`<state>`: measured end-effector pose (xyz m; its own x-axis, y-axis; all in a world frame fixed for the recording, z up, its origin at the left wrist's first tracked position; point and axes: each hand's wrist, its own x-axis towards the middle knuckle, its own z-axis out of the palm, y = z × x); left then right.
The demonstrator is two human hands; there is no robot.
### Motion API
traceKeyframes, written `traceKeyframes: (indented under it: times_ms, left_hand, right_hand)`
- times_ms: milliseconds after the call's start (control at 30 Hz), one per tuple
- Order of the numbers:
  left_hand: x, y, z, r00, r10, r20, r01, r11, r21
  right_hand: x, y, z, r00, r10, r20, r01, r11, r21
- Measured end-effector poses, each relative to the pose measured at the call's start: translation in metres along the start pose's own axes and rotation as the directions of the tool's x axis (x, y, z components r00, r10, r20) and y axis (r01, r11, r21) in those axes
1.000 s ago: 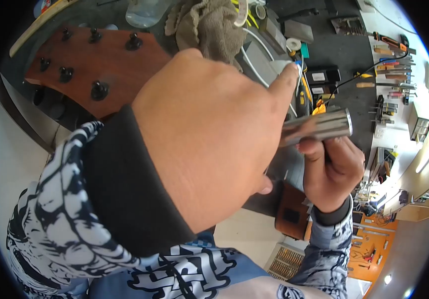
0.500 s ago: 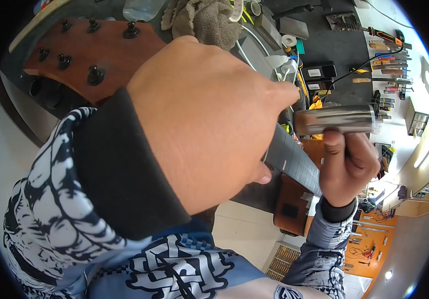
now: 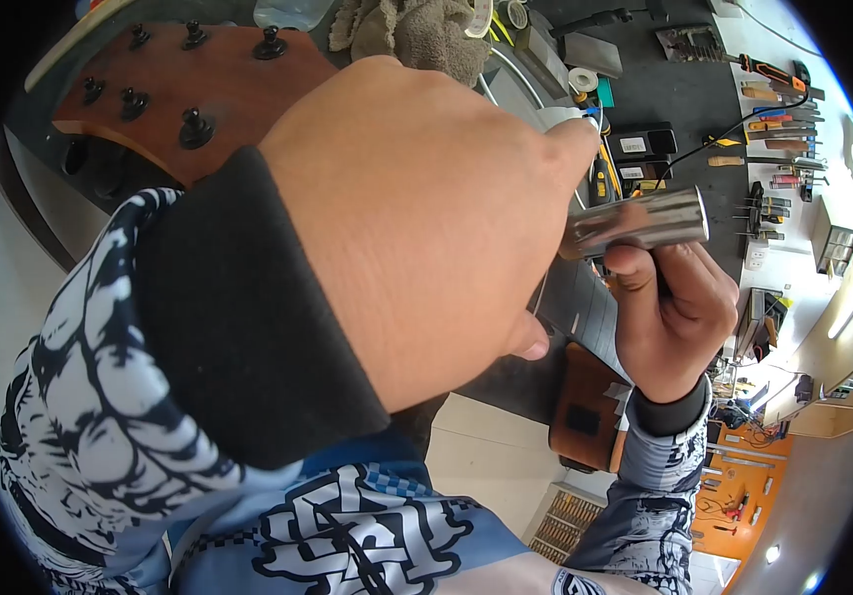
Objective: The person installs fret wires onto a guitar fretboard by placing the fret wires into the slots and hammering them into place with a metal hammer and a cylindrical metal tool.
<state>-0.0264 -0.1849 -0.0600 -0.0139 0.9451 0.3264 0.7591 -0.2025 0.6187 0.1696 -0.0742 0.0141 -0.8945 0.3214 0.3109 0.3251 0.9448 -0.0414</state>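
My left hand (image 3: 426,228) fills the middle of the view, back towards me, with its fingers bent down out of sight and the thumb tip poking out below. What those fingers hold, if anything, I cannot tell. My right hand (image 3: 679,307) pinches a shiny metal cylinder (image 3: 644,220) between thumb and fingers, its right end tilted slightly up. The cylinder's left end meets the edge of my left hand in this view. Beyond my left wrist lies a brown wooden guitar headstock (image 3: 188,84) with several black tuning pegs.
A brown towel (image 3: 416,40) lies on the dark bench at the back. Small boxes (image 3: 641,142), tools and a black cable are spread beyond my hands. Several hand tools (image 3: 783,124) line the wall side. A brown wooden piece (image 3: 585,402) sits below the cylinder.
My right hand has shifted left with the metal cylinder, whose left end now reaches my left hand. The cylinder has tilted, right end up. The view has moved slightly.
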Motion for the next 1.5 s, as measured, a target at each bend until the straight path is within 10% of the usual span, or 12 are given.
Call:
traceKeyframes:
  times_ms: [167, 300, 333, 533, 933, 1067, 1233, 1500]
  left_hand:
    - [-0.001, -0.001, 0.004, 0.998, 0.032, -0.050, -0.031, 0.999, 0.016]
    - [-0.001, -0.003, 0.005, 0.998, 0.048, -0.050, -0.047, 0.998, 0.032]
    - [-0.001, -0.003, 0.005, 0.998, 0.044, -0.048, -0.042, 0.998, 0.042]
    - [0.000, 0.000, 0.002, 1.000, -0.005, -0.022, 0.005, 1.000, 0.010]
    - [-0.002, -0.003, 0.005, 0.997, 0.034, -0.073, -0.034, 0.999, -0.006]
    - [-0.001, 0.000, 0.000, 0.996, 0.062, -0.069, -0.062, 0.998, 0.004]
    - [0.008, 0.002, -0.005, 0.996, 0.093, 0.019, -0.093, 0.996, 0.007]
    - [0.012, 0.014, -0.016, 0.980, -0.017, 0.200, 0.016, 1.000, 0.009]
  right_hand:
    - [0.002, 0.007, -0.003, 0.996, -0.064, -0.059, 0.064, 0.998, -0.004]
    - [-0.009, -0.010, -0.020, 0.927, 0.327, -0.186, -0.324, 0.945, 0.046]
    - [-0.005, 0.007, -0.004, 0.989, -0.008, -0.145, 0.027, 0.991, 0.130]
    - [0.002, 0.000, 0.002, 0.996, -0.090, -0.009, 0.091, 0.993, 0.080]
    - [0.006, 0.003, 0.000, 0.996, -0.092, 0.016, 0.091, 0.995, 0.043]
    - [0.008, 0.000, -0.007, 0.990, 0.107, 0.093, -0.115, 0.990, 0.082]
    - [-0.004, 0.018, -0.021, 0.931, 0.321, -0.173, -0.276, 0.930, 0.241]
    - [-0.011, 0.047, -0.014, 0.991, 0.037, -0.131, 0.012, 0.934, 0.356]
